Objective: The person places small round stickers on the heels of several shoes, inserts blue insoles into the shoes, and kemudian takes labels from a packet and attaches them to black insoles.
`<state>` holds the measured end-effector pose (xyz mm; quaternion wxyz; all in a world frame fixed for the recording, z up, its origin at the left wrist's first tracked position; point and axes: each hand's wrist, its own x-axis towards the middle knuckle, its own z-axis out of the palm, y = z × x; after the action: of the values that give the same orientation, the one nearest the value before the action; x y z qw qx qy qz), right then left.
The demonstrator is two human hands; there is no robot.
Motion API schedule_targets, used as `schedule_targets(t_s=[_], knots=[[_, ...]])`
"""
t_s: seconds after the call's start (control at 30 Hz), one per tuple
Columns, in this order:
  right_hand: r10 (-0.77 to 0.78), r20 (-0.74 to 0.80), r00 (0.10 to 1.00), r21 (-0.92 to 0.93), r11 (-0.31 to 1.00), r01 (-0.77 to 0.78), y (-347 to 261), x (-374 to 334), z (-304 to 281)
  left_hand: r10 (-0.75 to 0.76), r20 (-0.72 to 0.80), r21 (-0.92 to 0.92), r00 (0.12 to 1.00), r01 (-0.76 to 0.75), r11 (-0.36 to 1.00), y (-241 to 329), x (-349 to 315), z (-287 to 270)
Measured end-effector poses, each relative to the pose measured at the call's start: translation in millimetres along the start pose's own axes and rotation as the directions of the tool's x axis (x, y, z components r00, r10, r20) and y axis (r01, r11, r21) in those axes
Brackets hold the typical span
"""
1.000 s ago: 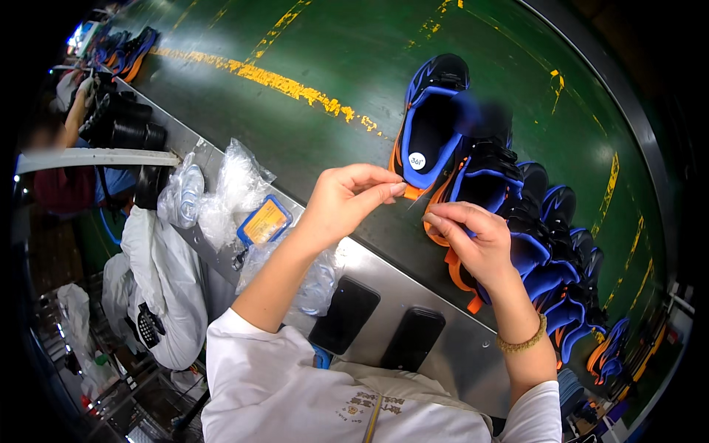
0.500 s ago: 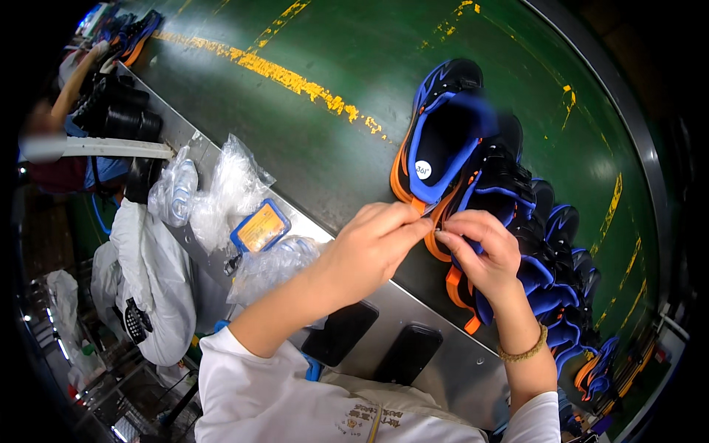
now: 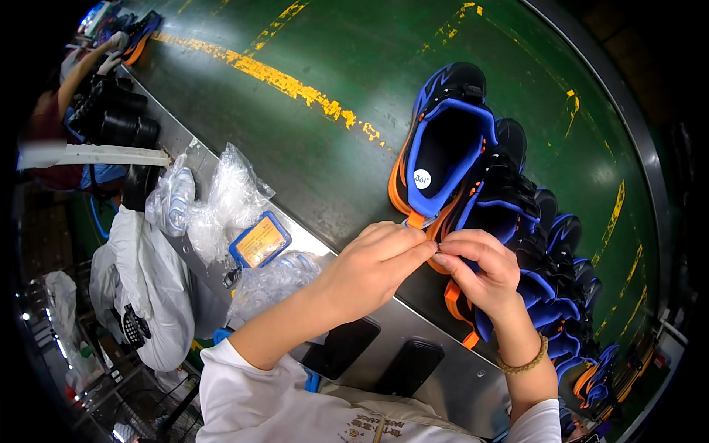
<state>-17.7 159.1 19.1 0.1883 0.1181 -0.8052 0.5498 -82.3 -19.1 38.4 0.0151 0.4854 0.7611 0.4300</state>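
A black and blue shoe (image 3: 447,140) with an orange sole stands upright on the green surface, its heel toward me. At that heel is an orange pull tab (image 3: 416,220). My left hand (image 3: 373,266) is closed in a pinch just below the tab. Beside it, my right hand (image 3: 484,269), with a braided bracelet on the wrist, pinches thumb against finger. The fingertips of both hands meet; whatever small thing lies between them I cannot make out. Several more such shoes (image 3: 509,210) are lined up to the right, partly behind my right hand.
Along the metal edge (image 3: 173,129) lie clear plastic bags (image 3: 230,188), a blue-framed box with a yellow label (image 3: 261,240) and two dark phones (image 3: 410,367). A white bag (image 3: 151,280) hangs at left. Farther left, a co-worker's gloved hand (image 3: 117,42) is by other shoes.
My hands sit slightly lower in the picture, a little farther from the shoe's heel, with fingertips still together. The co-worker's hands at the far left have shifted.
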Motion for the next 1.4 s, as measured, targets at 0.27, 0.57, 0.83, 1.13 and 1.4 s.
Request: schedule_targets(t_s=[0.27,0.57,0.83,1.13,1.4], knots=[[-0.007,0.017,1.0,0.008,1.0,0.007,-2,2,-1,-0.022,0.006,-0.011,1.0,0.022,1.0,2,0,-4],[0.083,0.125,0.989,0.072,0.993,-0.093,-6,3,4,-0.103,0.043,-0.099,0.994,0.107,0.989,-5,-1,-11],[0.609,0.309,0.731,0.624,0.45,-0.639,-7,3,8,-0.184,0.01,-0.176,0.983,0.183,0.967,-10,-4,-9],[0.607,0.261,0.75,0.466,0.602,-0.649,-6,10,15,-0.422,-0.013,-0.248,0.907,0.406,0.88,-9,-4,-13],[0.526,0.242,0.815,0.399,0.712,-0.578,-2,12,16,-0.313,0.03,-0.165,0.949,0.313,0.935,-10,-4,-16]])
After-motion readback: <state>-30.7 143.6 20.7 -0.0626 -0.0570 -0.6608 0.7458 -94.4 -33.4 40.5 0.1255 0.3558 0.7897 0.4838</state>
